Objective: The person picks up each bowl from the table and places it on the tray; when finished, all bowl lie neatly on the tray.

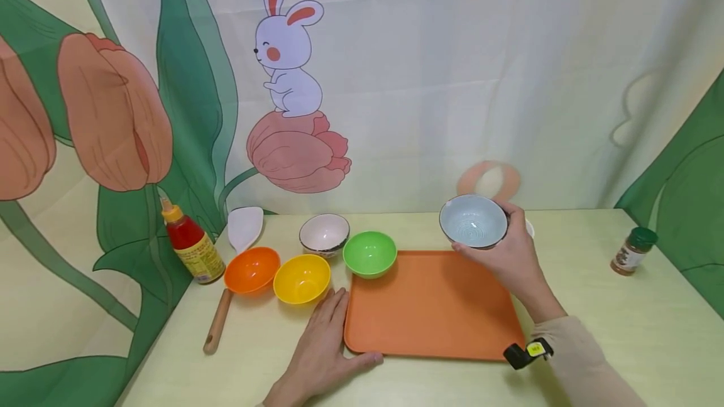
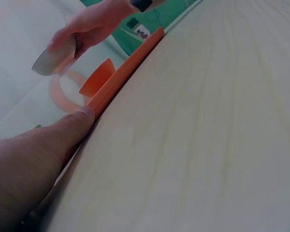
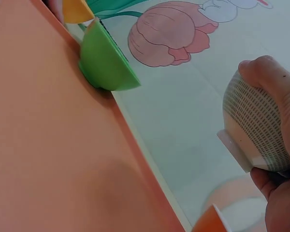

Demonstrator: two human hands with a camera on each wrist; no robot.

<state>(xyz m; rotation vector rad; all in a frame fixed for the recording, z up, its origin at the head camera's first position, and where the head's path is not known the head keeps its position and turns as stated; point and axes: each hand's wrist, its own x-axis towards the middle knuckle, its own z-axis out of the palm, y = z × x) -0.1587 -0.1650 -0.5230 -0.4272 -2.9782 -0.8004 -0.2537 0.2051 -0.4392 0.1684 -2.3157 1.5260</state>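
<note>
My right hand [image 1: 509, 247] grips a blue-glazed bowl [image 1: 472, 222] by its side, holding it raised over the far right part of the orange tray [image 1: 432, 306]. In the right wrist view the bowl's outside [image 3: 253, 116] shows a grey dash pattern. My left hand [image 1: 322, 344] lies with straight fingers beside the tray's left edge, its thumb [image 2: 75, 123] against the near edge. Its fingertips are close to a yellow bowl [image 1: 302, 279]. A green bowl [image 1: 370, 255] sits at the tray's back left corner. Behind my right hand, mostly hidden in the head view, is an orange bowl with a pale rim [image 2: 99, 78].
Left of the tray stand another orange bowl [image 1: 252, 271] and a pale patterned bowl [image 1: 325, 234]. A spatula with a wooden handle [image 1: 217, 325] runs beneath the orange one, next to a red sauce bottle [image 1: 195, 247]. A spice jar [image 1: 632, 251] stands far right. A printed curtain [image 1: 407, 93] hangs behind.
</note>
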